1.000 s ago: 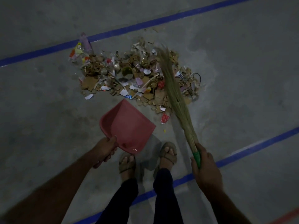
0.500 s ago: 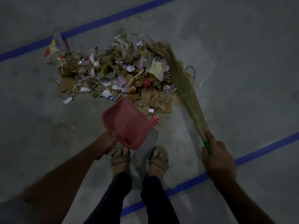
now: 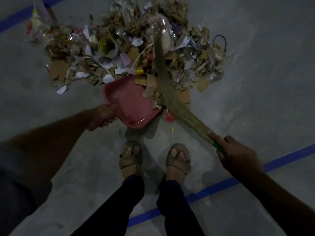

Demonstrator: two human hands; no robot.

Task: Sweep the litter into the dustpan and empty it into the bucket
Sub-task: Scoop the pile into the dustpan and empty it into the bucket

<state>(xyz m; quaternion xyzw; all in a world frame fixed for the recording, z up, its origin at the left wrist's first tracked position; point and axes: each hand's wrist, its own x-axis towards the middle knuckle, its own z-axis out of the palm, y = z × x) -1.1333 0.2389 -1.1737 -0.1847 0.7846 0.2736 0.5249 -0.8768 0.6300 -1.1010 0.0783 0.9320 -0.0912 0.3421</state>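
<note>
Two hands shared the job: the left hand (image 3: 102, 116) gripped the red dustpan (image 3: 131, 106) by its handle at the litter pile (image 3: 129, 48)'s near edge; the right hand (image 3: 238, 157) held the grass broom (image 3: 163, 77) by its green grip. Cardboard scraps, paper and plastic film looked light and loose, likely to scatter; the soft bristles bent across the pile.

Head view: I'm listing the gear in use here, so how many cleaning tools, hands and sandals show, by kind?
Dustpan, red, gripped by the left hand: 1
Broom, gripped by the right hand: 1
Hands: 2
Sandals: 2
Total: 6
</note>
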